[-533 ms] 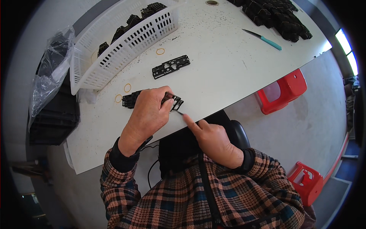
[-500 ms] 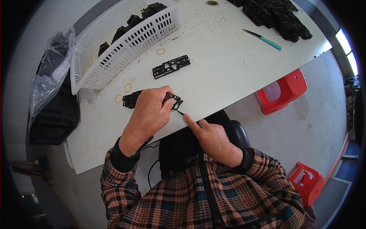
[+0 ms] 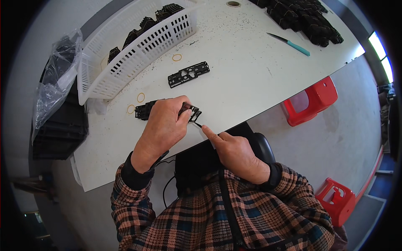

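Observation:
My left hand (image 3: 161,121) is closed around a black plastic frame (image 3: 195,113) full of cut-outs, its open end showing past the thumb. From the right, my right hand (image 3: 236,152) grips a thin dark blade-like tool (image 3: 197,124). The index finger lies stretched along it, and its tip meets the frame's lower edge. The tool's handle is hidden in my palm. Partly under the left hand, a black plastic part or stack (image 3: 143,110) rests on the table. Farther back lies a single black plastic frame (image 3: 188,74).
A white slotted basket (image 3: 138,50) holds black parts at the far left. Orange rubber bands (image 3: 141,97) lie near it. A teal-handled knife (image 3: 297,48), bundled black parts (image 3: 303,21) and a tape roll (image 3: 233,3) lie farther back. Red stools (image 3: 312,100) stand beyond the table edge.
Both hands keep nearly the same place and grip. The right hand has shifted very slightly to the right; the frame and tool remain in contact.

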`<state>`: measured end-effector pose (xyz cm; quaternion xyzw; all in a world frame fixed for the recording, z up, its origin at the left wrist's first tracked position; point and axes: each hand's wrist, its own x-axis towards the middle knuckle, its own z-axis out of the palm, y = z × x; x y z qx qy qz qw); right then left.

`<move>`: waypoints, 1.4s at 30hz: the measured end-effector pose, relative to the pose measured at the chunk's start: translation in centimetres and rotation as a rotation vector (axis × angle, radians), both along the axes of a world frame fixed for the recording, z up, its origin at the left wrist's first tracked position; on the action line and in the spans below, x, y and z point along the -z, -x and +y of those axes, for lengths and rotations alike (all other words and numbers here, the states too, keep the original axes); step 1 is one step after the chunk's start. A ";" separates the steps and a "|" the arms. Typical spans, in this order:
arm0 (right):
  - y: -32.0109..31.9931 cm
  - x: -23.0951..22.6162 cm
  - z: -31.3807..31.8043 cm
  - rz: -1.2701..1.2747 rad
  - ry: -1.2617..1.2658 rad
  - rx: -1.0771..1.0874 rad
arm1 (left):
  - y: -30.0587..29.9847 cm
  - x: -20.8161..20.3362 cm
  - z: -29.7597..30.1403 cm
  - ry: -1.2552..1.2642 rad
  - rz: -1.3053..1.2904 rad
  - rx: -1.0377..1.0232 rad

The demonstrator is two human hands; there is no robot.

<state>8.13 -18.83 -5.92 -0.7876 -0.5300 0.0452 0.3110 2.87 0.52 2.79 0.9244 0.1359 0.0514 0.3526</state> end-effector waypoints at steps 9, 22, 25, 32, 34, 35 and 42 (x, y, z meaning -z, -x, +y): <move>0.0 0.9 0.2 0.008 0.018 -0.001 | -0.1 -0.2 0.1 -0.003 0.000 0.014; 0.1 0.0 0.0 0.049 0.002 0.020 | 0.1 0.1 0.3 0.047 0.009 -0.027; 0.1 0.3 0.2 0.034 0.010 0.003 | 0.0 0.2 0.2 0.023 -0.019 0.002; 0.2 0.9 0.3 -0.029 0.012 -0.006 | 0.0 0.0 0.0 0.007 -0.044 0.010; 0.1 1.6 0.4 -0.046 0.013 0.008 | 0.1 -0.1 0.0 0.001 -0.044 0.011; 0.1 1.7 0.4 -0.055 0.012 0.016 | 0.1 -0.1 -0.1 -0.018 -0.038 0.014; -0.7 1.1 0.0 0.000 0.024 0.000 | 0.3 0.1 0.0 -0.030 -0.044 0.018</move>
